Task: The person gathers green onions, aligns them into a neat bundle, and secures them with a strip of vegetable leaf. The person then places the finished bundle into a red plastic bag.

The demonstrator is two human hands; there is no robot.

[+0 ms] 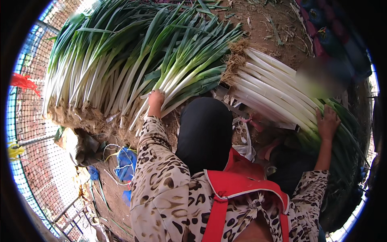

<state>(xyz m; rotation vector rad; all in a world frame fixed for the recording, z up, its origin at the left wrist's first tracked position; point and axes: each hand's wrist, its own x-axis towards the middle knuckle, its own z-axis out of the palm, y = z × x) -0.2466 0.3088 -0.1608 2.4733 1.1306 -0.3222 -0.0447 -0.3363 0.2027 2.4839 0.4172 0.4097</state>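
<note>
My left hand [156, 102] grips the white stalks of a few leeks [178, 77] at the right end of a large pile of leeks [112, 72] on the left. At the right, my right hand [328, 121] rests with spread fingers on a row of leeks [272, 80], where white stalks turn to green leaves. Whether it grips them cannot be told. That row's brown roots [237, 57] point up and left, and part of the row is blurred. Under it a metal edge [287, 125] shows. My black knee [204, 133] stands between the hands.
Bare soil [272, 33] with leaf scraps lies at the top. Netting [36, 121] borders the left side. Blue plastic [125, 165] and white string lie on the ground at lower left. Stacked dark red and green bundles [323, 33] stand at the upper right.
</note>
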